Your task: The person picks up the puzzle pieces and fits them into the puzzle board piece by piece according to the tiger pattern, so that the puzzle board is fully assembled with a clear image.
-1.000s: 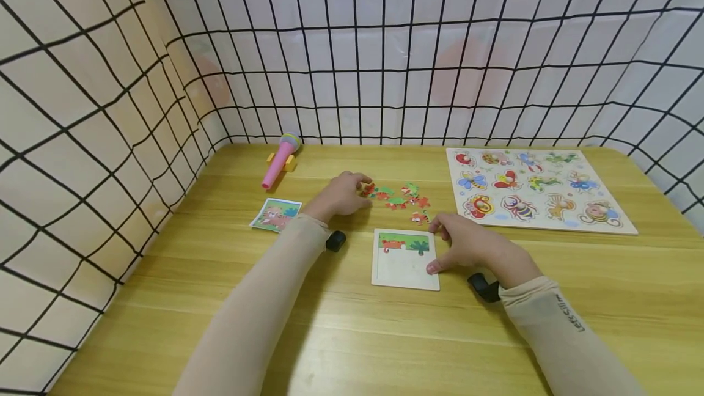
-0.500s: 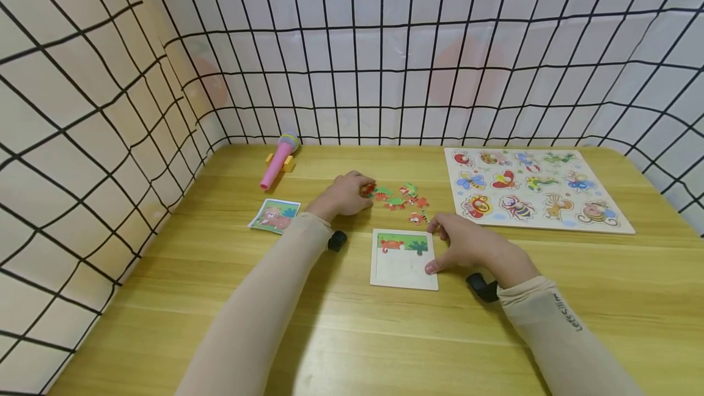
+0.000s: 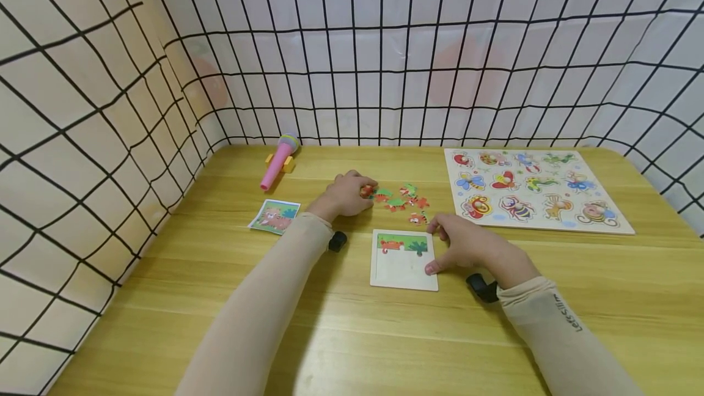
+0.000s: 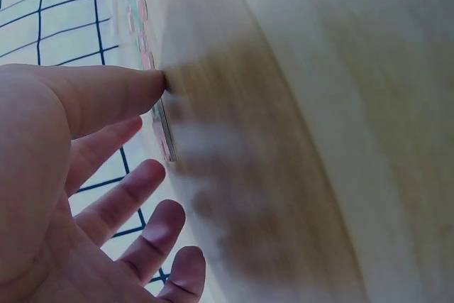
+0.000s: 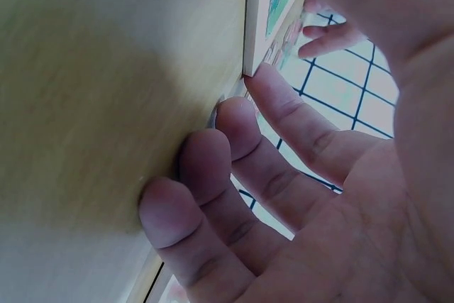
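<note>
Left hand: it is a little above the middle of the head view; the thumb and forefinger of this left hand [image 3: 346, 195] are narrow and pinch a red puzzle piece [image 3: 367, 190], while the other fingers are spread in the left wrist view.
Loose pieces: several loose pieces [image 3: 396, 203], in red and green, lie just to the right of the left hand, near the centre of the frame.
Puzzle board: the small square puzzle board [image 3: 404, 274] lies flat below the centre of the head view; along its upper part are fitted pieces [image 3: 398, 243], and its lower part shows pale wood.
Right hand: at the right of the puzzle board, the right hand [image 3: 467, 242] has thumb and forefinger wide apart; the thumb rests on the right rim, the forefinger touches the upper right corner, and the other fingers are gently bent.
Picture card: a small picture card [image 3: 275, 216] is in the left part of the frame, beside the left sleeve [image 3: 258, 304].
Microphone: in the upper left of the table [image 3: 352, 347], a pink microphone [image 3: 279, 164] leans on a yellow block [image 3: 288, 165].
Insect board: a large insect board [image 3: 533, 223] occupies the upper right of the table.
</note>
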`<control>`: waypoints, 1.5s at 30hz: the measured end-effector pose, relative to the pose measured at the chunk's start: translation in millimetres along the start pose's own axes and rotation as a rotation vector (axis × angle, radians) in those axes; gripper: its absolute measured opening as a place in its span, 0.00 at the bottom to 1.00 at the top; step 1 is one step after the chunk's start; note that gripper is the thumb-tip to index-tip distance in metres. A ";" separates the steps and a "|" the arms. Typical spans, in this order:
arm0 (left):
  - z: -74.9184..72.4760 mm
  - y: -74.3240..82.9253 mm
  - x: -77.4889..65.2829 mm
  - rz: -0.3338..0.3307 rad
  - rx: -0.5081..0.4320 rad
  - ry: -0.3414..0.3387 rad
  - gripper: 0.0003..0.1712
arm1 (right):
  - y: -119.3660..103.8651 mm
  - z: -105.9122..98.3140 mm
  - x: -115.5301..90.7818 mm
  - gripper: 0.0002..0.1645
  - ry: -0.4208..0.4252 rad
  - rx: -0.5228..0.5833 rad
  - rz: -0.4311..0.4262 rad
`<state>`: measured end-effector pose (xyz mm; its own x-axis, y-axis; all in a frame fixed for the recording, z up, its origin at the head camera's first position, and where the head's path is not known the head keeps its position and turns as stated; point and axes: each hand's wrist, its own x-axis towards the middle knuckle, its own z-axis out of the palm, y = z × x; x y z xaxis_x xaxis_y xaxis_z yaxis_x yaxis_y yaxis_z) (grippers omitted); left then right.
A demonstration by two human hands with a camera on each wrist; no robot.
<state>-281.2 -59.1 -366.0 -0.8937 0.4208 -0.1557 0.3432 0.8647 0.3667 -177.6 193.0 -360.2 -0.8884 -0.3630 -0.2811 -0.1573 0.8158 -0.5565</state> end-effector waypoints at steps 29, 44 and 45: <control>16.5 44.2 11.5 0.164 0.059 -0.037 0.22 | 2.8 -0.5 0.5 0.45 -0.006 -0.009 -0.004; 21.0 59.7 13.2 0.223 0.148 -0.054 0.23 | 2.8 -0.9 0.4 0.44 -0.006 -0.009 -0.014; 21.1 59.8 13.4 0.232 0.155 -0.058 0.22 | 2.7 -0.9 0.3 0.44 -0.006 -0.010 -0.014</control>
<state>-266.5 4.1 -365.6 -0.7699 0.6231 -0.1378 0.5803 0.7734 0.2551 -178.7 195.4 -361.1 -0.8836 -0.3769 -0.2778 -0.1738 0.8150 -0.5528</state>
